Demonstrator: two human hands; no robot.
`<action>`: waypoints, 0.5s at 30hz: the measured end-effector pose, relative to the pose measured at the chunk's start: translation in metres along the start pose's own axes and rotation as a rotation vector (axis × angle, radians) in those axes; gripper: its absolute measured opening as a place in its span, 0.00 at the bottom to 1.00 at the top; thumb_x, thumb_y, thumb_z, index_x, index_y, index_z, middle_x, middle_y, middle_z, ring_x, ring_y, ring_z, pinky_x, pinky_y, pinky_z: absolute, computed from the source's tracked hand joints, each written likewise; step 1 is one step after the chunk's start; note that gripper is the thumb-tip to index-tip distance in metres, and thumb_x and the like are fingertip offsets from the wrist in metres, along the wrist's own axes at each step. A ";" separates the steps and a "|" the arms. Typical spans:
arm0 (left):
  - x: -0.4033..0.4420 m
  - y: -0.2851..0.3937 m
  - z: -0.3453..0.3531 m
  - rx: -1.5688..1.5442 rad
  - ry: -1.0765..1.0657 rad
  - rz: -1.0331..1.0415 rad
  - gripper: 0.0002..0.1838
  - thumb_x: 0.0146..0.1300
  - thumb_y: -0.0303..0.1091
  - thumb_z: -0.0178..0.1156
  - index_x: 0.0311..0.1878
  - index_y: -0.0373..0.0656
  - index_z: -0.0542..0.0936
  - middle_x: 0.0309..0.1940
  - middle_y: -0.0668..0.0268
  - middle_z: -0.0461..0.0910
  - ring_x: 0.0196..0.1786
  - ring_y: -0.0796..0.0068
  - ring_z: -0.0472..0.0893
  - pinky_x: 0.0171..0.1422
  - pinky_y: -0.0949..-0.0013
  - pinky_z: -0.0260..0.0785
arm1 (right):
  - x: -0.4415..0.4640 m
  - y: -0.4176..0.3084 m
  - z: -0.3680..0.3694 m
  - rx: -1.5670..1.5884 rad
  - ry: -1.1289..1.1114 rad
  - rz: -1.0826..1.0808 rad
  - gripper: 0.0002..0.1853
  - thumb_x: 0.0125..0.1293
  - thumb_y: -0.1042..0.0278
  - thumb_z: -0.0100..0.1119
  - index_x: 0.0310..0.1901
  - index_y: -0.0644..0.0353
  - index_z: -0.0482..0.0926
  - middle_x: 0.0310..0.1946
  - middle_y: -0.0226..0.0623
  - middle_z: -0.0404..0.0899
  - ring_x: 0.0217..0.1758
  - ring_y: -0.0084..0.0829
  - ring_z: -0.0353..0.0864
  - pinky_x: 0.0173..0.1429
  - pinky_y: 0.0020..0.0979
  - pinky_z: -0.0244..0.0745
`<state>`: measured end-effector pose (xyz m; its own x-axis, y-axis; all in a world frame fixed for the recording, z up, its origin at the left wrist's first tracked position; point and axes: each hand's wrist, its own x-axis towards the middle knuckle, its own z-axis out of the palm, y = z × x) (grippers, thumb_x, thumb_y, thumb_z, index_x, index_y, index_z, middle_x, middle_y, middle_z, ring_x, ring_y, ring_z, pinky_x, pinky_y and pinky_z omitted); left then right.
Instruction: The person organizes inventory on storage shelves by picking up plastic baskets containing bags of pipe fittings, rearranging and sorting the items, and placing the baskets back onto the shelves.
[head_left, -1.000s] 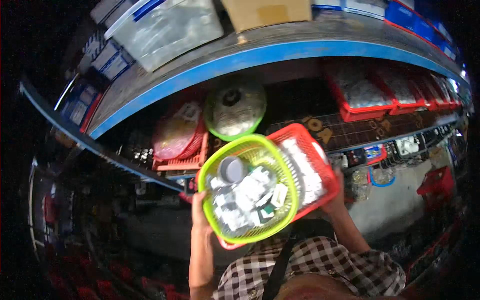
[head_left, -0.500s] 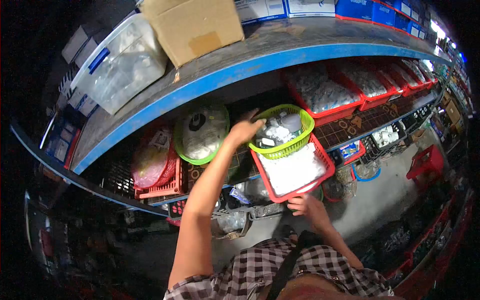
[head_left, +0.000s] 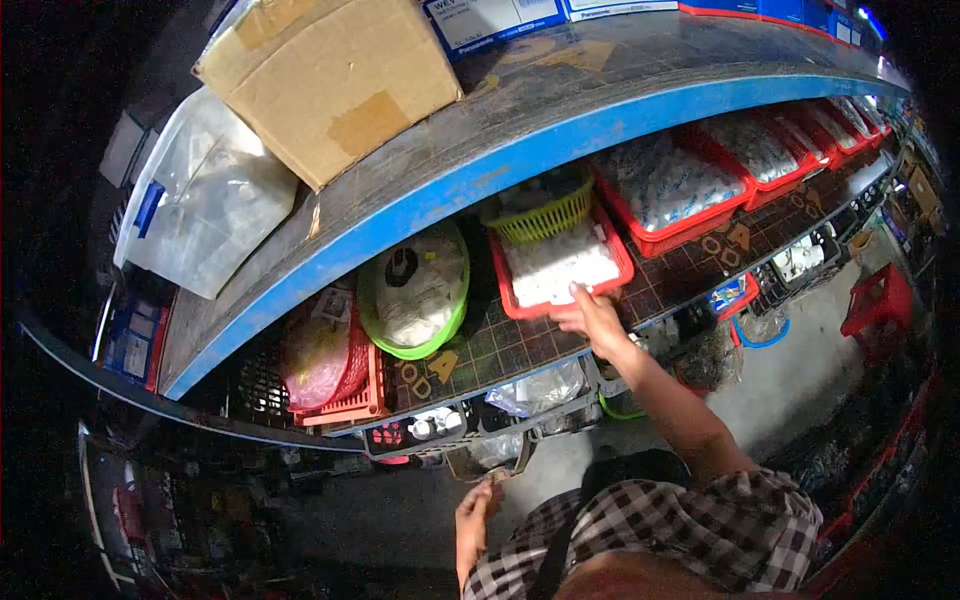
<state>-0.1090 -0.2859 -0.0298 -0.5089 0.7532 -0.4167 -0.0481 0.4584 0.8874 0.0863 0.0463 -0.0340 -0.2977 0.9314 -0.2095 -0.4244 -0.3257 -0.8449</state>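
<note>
A red plastic basket (head_left: 508,292) holding white packets sits on the lower shelf, its front part lit brightly. Over its back part rests a yellow-green basket (head_left: 545,220), whose contents are mostly in shadow under the upper shelf. My right hand (head_left: 598,325) grips the red basket's front rim, thumb on the inner side and fingers outside. Low in front of my body, my left hand (head_left: 478,512) is apart from the baskets, fingers curled together, and no object shows in it. Left of the red basket stands a round green basket (head_left: 462,318) with clear bags.
The upper shelf's blue edge (head_left: 430,222) overhangs the baskets. On it stand a cardboard box (head_left: 330,90) and a clear plastic bin (head_left: 210,210). Several red bins (head_left: 690,232) line the lower shelf to the right. A red crate (head_left: 880,310) stands on the floor.
The red basket and the yellow-green one on it have moved back onto the shelf, partly under the upper shelf. My left hand has let go of the yellow-green basket and dropped toward my body.
</note>
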 end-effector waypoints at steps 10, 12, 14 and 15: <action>-0.002 -0.008 0.016 0.090 -0.100 -0.020 0.19 0.64 0.38 0.58 0.52 0.35 0.76 0.41 0.69 0.80 0.42 0.80 0.77 0.49 0.76 0.68 | 0.038 -0.002 -0.005 0.054 0.078 -0.070 0.24 0.62 0.49 0.54 0.44 0.68 0.72 0.32 0.44 0.81 0.32 0.37 0.85 0.27 0.27 0.75; -0.002 -0.011 0.015 0.146 -0.133 0.036 0.18 0.64 0.38 0.58 0.53 0.37 0.76 0.40 0.69 0.80 0.42 0.80 0.76 0.48 0.77 0.68 | 0.029 -0.016 -0.011 0.015 0.070 -0.062 0.27 0.63 0.46 0.52 0.45 0.68 0.72 0.33 0.48 0.82 0.32 0.36 0.84 0.28 0.27 0.75; 0.001 -0.020 0.012 0.159 -0.188 0.039 0.18 0.64 0.37 0.58 0.53 0.37 0.76 0.40 0.69 0.80 0.42 0.81 0.77 0.48 0.77 0.68 | 0.030 -0.016 -0.027 -0.037 0.044 -0.075 0.30 0.63 0.41 0.50 0.46 0.68 0.71 0.34 0.50 0.82 0.30 0.35 0.84 0.28 0.27 0.75; 0.003 -0.028 0.008 0.169 -0.220 0.028 0.17 0.64 0.37 0.58 0.53 0.36 0.76 0.40 0.69 0.80 0.42 0.81 0.77 0.48 0.77 0.68 | 0.024 -0.018 -0.025 -0.073 0.106 -0.024 0.31 0.62 0.39 0.49 0.44 0.67 0.73 0.34 0.49 0.82 0.30 0.35 0.84 0.28 0.26 0.75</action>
<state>-0.1023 -0.2920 -0.0574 -0.3079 0.8425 -0.4420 0.1171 0.4946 0.8612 0.1084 0.0786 -0.0362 -0.1943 0.9520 -0.2365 -0.3655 -0.2940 -0.8832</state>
